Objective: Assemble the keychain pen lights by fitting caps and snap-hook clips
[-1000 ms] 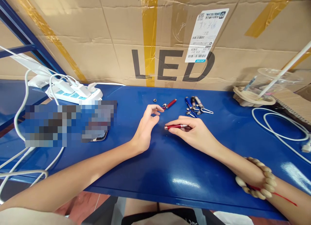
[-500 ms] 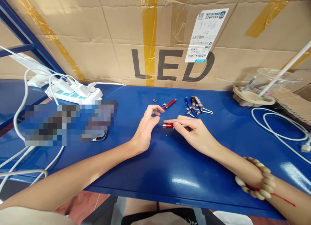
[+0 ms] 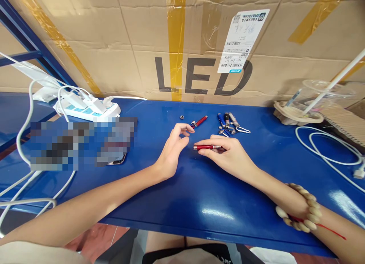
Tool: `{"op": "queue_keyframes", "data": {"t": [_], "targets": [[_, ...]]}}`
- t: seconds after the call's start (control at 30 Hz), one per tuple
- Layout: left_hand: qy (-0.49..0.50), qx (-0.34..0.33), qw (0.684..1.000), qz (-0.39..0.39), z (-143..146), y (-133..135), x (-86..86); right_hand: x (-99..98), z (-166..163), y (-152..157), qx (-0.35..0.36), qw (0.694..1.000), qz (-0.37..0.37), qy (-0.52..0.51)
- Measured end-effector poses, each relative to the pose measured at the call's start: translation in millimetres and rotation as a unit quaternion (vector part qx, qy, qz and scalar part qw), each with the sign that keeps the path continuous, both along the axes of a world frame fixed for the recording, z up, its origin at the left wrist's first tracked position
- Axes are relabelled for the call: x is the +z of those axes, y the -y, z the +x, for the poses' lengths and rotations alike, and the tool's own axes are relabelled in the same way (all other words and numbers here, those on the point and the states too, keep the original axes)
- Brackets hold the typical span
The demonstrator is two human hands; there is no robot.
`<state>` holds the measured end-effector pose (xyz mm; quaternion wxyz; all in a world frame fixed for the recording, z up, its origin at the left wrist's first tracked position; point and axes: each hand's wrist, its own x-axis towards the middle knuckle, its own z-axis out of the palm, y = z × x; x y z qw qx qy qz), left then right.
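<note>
My right hand (image 3: 228, 155) grips a small red metal tube, a pen-like flashlight body (image 3: 203, 147), lying level with its silver end pointing left. My left hand (image 3: 173, 148) rests just left of it on the blue table (image 3: 199, 195), fingers curled with thumb and forefinger tips close together; whether they pinch something small I cannot make out. A second red flashlight (image 3: 200, 121) lies just beyond the left fingertips. A small metal ring (image 3: 181, 117) sits further back left.
Several small flashlights with key clips (image 3: 229, 123) lie in a cluster behind my right hand. A white power strip (image 3: 91, 110) with plugs and cables sits back left. A large cardboard box (image 3: 182, 43) walls the back. White cable (image 3: 327, 150) and a plastic cup (image 3: 313, 95) stand at right.
My right hand turned the red tube slightly between its fingers and shifted a little; the left hand stayed almost still.
</note>
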<state>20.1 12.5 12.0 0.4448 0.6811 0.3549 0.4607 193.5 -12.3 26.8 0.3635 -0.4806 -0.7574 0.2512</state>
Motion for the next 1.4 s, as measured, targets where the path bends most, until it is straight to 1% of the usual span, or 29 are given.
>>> {"op": "queue_keyframes", "data": {"t": [0.23, 0.47, 0.7, 0.97, 1.27, 1.4], "targets": [[0.007, 0.000, 1.000, -0.013, 0.5, 0.8, 0.8, 3.3, -0.6, 1.4, 0.003, 1.000, 0.008, 0.002], [0.000, -0.002, 1.000, 0.002, -0.2, 0.0, -0.9, 2.9, 1.3, 2.2, 0.015, 1.000, 0.006, 0.023], [-0.017, 0.006, 1.000, 0.000, 0.0, -0.3, -1.1, 3.1, 0.8, 2.8, 0.020, 1.000, -0.003, 0.012], [-0.015, 0.005, 1.000, 0.001, -0.3, 1.2, 0.5, 3.8, -1.2, 2.6, 0.023, 0.999, 0.015, 0.026], [-0.019, 0.004, 1.000, 0.001, -0.1, 2.0, 1.2, 4.5, -1.0, 4.1, 0.041, 0.998, 0.017, 0.034], [-0.017, 0.000, 1.000, 0.000, -0.6, 1.6, 0.8, 2.6, 0.0, 3.4, 0.036, 0.999, 0.017, 0.030]]}}
